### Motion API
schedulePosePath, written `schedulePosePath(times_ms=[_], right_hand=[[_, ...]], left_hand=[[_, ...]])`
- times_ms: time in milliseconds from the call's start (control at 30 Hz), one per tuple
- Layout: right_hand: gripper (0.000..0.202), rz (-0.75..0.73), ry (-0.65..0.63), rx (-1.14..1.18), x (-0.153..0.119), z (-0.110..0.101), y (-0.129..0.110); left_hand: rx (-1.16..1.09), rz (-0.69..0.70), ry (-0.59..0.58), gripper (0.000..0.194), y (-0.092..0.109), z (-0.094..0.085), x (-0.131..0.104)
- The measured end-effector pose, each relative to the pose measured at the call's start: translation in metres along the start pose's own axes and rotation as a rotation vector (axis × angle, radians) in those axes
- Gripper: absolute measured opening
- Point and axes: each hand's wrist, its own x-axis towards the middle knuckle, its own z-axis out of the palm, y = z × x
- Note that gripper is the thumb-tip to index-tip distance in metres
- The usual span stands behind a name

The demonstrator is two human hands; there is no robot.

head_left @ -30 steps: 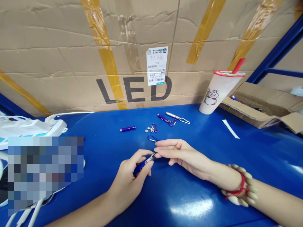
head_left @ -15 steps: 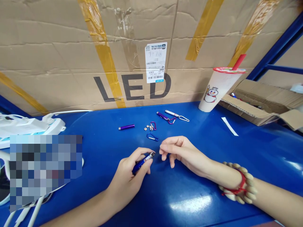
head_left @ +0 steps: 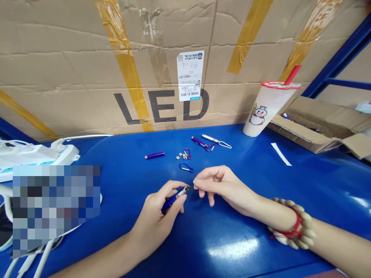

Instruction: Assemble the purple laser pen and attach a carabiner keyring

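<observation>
Blue penlight [head_left: 173, 200] is resting clamped between left hand's [head_left: 160, 210] fingers and thumb; right hand [head_left: 222, 184] is hovering beside its tip, thumb and forefinger together.

Blue table [head_left: 139, 177], purple tube [head_left: 154, 155], seemingly beige beads [head_left: 306, 232]

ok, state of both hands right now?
Left hand: closed around the blue penlight.
Right hand: fingers loosely curled near the penlight's tip; can't tell if they're shut on anything small.
</observation>
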Motion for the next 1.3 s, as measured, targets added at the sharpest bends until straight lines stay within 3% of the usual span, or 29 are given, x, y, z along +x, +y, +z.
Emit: schedulePosePath(times_ms=[300, 1300], right_hand=[[0.029, 0.03, 0.02, 0.039, 0.0034, -0.0041, 0.0055], [0.03, 0.019, 0.018, 0.061, 0.0037, -0.0055, 0.0066]], left_hand=[[-0.006, 0.0, 0.003, 0.021, -0.0006, 0.0014, 0.0014], [-0.013, 0.004, 0.01, 0.02, 0.001, 0.0004, 0.0]])
